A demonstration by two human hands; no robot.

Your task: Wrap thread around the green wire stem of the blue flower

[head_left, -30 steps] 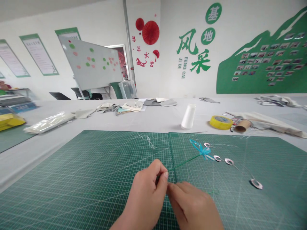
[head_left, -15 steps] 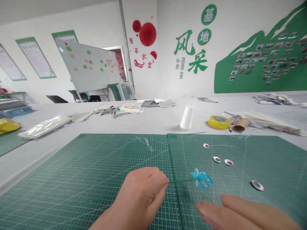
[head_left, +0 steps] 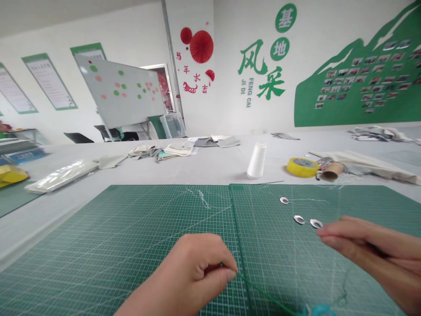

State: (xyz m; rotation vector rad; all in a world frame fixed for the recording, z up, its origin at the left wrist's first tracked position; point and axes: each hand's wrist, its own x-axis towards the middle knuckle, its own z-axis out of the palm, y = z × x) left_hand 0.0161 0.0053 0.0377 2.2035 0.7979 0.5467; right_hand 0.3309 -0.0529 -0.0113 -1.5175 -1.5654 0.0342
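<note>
My left hand [head_left: 197,270] is closed in a pinch over the middle of the cutting mats. Between its thumb and forefinger is a thin green stem [head_left: 263,293], which slants down to the right. A blue looped thread flower [head_left: 317,310] shows at the stem's end, partly cut off by the lower frame edge. My right hand [head_left: 365,250] is raised at the right with its fingertips pressed together; what they hold, if anything, I cannot make out. Beside those fingertips lies a white oval ring [head_left: 316,224]. A loose green thread [head_left: 344,294] curls below the right hand.
Green cutting mats [head_left: 115,228] cover the near table. More white oval rings [head_left: 299,220] lie at right. Behind stand a white thread cone [head_left: 257,161], yellow tape roll [head_left: 302,167] and cardboard tube [head_left: 333,170]. Cloth scraps [head_left: 217,141] and a plastic-wrapped packet [head_left: 62,174] lie farther back.
The blue flower has swung down and right to the bottom edge. My right hand has risen, its fingers coming together from apart. My left hand has turned slightly, its fingertips lower.
</note>
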